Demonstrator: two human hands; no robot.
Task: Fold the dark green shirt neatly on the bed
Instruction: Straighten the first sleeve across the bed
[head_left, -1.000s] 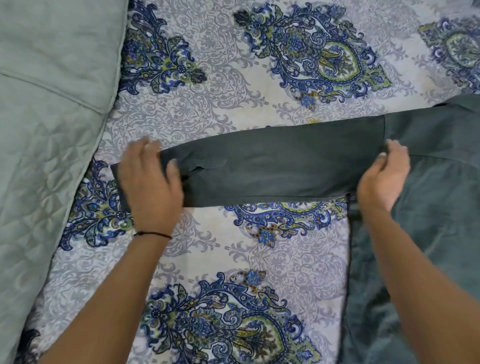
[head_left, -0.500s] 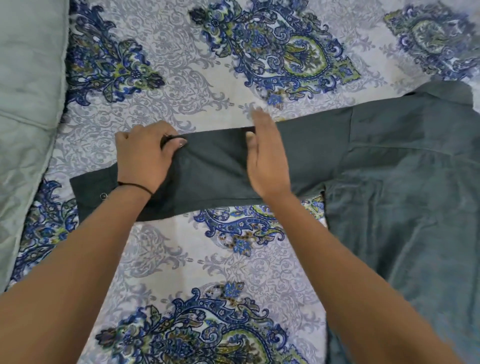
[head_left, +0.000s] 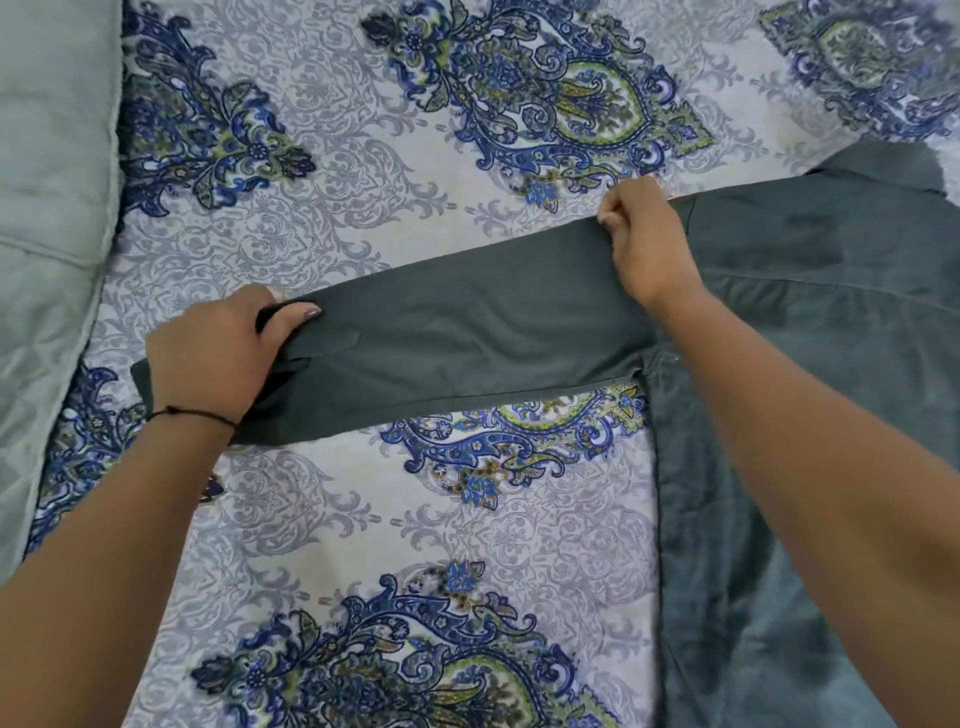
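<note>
The dark green shirt (head_left: 841, 332) lies flat on the bed's patterned sheet (head_left: 467, 519), its body at the right and one long sleeve (head_left: 467, 332) stretched out to the left. My left hand (head_left: 213, 358) grips the sleeve close to the cuff, thumb over the fabric's upper edge. My right hand (head_left: 649, 244) pinches the sleeve's upper edge near the shoulder seam, fingers closed on the cloth. The cuff end is partly hidden under my left hand and wrist.
A pale green quilted blanket (head_left: 47, 260) covers the bed's left side, right beside the cuff. The shirt's collar (head_left: 883, 166) points toward the far right. Patterned sheet shows above and below the sleeve.
My right hand slid right along the sleeve from its middle to the shoulder and closed on the upper edge. My left hand stays gripping near the cuff.
</note>
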